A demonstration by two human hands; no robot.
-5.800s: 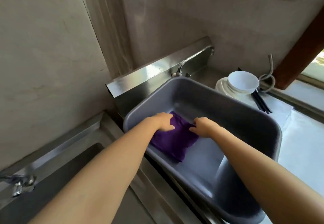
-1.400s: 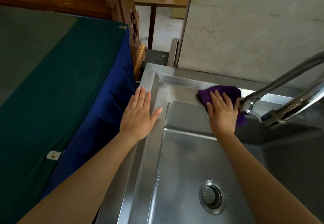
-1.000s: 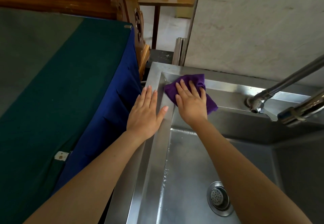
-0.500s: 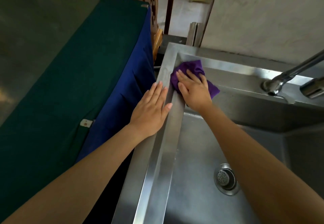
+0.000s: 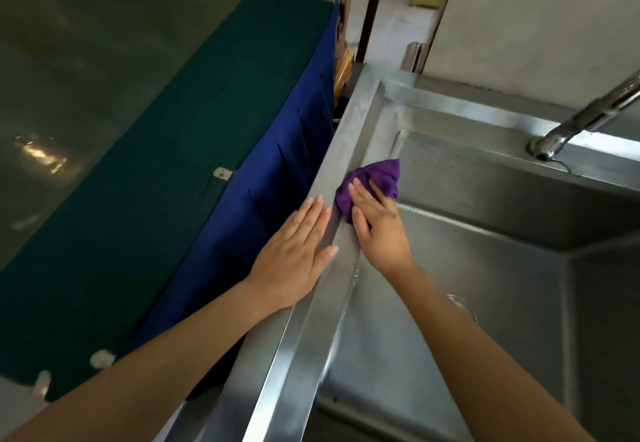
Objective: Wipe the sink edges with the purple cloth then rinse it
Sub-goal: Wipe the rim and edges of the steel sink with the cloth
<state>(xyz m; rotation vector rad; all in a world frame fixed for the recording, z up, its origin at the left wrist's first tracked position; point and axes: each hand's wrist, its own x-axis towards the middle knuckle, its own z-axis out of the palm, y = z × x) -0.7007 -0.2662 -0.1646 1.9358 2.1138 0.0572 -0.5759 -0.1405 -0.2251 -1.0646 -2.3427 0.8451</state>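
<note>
The purple cloth [image 5: 375, 180] lies bunched on the left inner edge of the steel sink [image 5: 349, 130]. My right hand [image 5: 379, 225] presses flat on the cloth, fingers pointing up the rim, and covers its near part. My left hand [image 5: 298, 251] rests flat and empty on the outer left rim, fingers together, right beside the right hand. The basin's drain [image 5: 462, 305] is mostly hidden behind my right forearm.
A chrome tap spout [image 5: 568, 130] reaches over the back right of the basin. To the left of the sink stands a table under green and blue cloth [image 5: 156, 164]. Carved wooden furniture [image 5: 341, 26] and a pale wall [image 5: 536, 16] are behind.
My right hand has slid the purple cloth from the back left corner toward me along the left rim. The left hand stays flat on the outer rim.
</note>
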